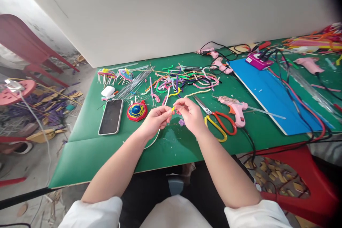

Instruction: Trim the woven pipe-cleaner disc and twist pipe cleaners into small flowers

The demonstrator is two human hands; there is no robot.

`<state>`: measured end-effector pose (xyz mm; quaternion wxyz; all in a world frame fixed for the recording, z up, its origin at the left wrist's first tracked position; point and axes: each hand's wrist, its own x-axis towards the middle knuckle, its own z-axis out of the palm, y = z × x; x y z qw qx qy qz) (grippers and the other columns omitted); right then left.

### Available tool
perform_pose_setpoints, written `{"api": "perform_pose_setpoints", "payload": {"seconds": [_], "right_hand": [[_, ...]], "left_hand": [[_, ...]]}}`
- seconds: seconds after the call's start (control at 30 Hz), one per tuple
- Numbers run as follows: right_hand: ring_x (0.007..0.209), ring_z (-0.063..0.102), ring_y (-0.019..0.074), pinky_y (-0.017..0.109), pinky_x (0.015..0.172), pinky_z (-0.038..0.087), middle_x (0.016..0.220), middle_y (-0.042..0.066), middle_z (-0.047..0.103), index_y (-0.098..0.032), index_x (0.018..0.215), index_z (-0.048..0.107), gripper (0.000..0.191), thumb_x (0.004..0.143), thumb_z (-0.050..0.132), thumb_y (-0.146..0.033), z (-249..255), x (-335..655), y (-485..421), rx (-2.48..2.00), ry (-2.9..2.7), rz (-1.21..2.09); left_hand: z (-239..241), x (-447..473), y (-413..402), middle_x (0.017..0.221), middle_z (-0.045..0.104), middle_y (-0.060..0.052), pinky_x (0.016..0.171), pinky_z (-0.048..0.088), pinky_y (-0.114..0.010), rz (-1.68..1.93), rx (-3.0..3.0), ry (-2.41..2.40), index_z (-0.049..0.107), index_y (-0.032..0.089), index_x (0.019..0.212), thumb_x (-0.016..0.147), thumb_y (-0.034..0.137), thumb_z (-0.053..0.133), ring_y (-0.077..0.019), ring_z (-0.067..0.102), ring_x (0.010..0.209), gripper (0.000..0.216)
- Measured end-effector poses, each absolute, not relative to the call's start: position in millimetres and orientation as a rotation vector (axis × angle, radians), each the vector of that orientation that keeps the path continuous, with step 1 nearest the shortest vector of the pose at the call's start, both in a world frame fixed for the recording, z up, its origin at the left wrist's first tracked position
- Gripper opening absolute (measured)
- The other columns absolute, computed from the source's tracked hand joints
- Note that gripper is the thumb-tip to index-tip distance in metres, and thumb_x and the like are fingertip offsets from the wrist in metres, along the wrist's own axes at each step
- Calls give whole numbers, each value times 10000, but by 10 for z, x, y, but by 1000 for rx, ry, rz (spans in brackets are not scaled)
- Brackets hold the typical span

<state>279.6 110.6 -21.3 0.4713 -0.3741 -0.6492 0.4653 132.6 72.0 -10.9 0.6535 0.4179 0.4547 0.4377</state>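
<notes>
Both of my hands meet over the middle of the green table (88, 149). My left hand (155, 119) is closed in a pinch on a short yellow pipe cleaner piece (173, 108). My right hand (189, 112) pinches the same yellow piece from the other side. A thin white wire (156, 138) curves down below my left hand. A small purple flower shape (181, 122) lies on the table under my right hand.
A phone (110, 116) and a round woven disc (136, 110) lie left of my hands. Red and yellow scissors (217, 121) and a pink glue gun (236, 107) lie to the right. Several coloured pipe cleaners (184, 78) sit behind, with a blue board (272, 96) and cables beyond.
</notes>
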Motion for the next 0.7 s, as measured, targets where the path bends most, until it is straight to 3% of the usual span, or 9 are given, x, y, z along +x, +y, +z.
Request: {"api": "perform_pose_setpoints", "payload": {"seconds": [0.1, 0.2, 0.27, 0.4, 0.57, 0.7], "right_hand": [[645, 572, 114, 249, 614, 476, 701, -23, 587, -225, 830, 564, 145, 843, 529, -365, -255, 2820, 1162, -864, -1390, 1261], [615, 563, 110, 236, 569, 470, 700, -18, 602, -227, 839, 579, 185, 831, 538, -407, -246, 2880, 1207, -886, -1243, 1196], [647, 584, 124, 240, 572, 468, 722, 3, 635, -216, 810, 624, 222, 801, 572, -432, -214, 2897, 1196, -963, -1331, 1173], [642, 605, 140, 251, 587, 467, 695, 5, 666, -205, 726, 672, 201, 733, 652, -405, -162, 2841, 1116, -1072, -1536, 1185], [670, 634, 145, 252, 633, 484, 696, -3, 689, -209, 747, 695, 149, 751, 642, -347, -197, 2799, 1104, -1046, -1523, 1249], [728, 649, 147, 253, 665, 491, 778, -3, 706, -225, 825, 700, 119, 772, 618, -293, -223, 2830, 1126, -985, -1591, 1253]], "left_hand": [[-165, 1333, 712, 559, 503, 52, 399, 253, -170, 1048, 1172, 1168, 567, 169, 791, 809, 390, 578, -29, 345, 405, 223], [-264, 1331, 696, 633, 602, 13, 570, 415, -211, 1200, 1662, 1499, 611, 176, 828, 854, 322, 518, -91, 538, 571, 176], [-324, 1321, 683, 711, 655, -7, 644, 442, -221, 1275, 1989, 1646, 630, 181, 885, 870, 270, 495, -114, 596, 662, 162], [-382, 1297, 673, 764, 684, -22, 623, 437, -207, 1273, 2428, 1715, 635, 179, 956, 867, 210, 506, -117, 617, 673, 160], [-387, 1296, 679, 782, 700, -26, 638, 440, -212, 1280, 2453, 1772, 639, 177, 950, 864, 212, 510, -124, 634, 693, 159], [-337, 1332, 671, 690, 664, -4, 614, 443, -210, 1275, 2030, 1700, 633, 176, 889, 867, 281, 505, -111, 611, 631, 167]]}}
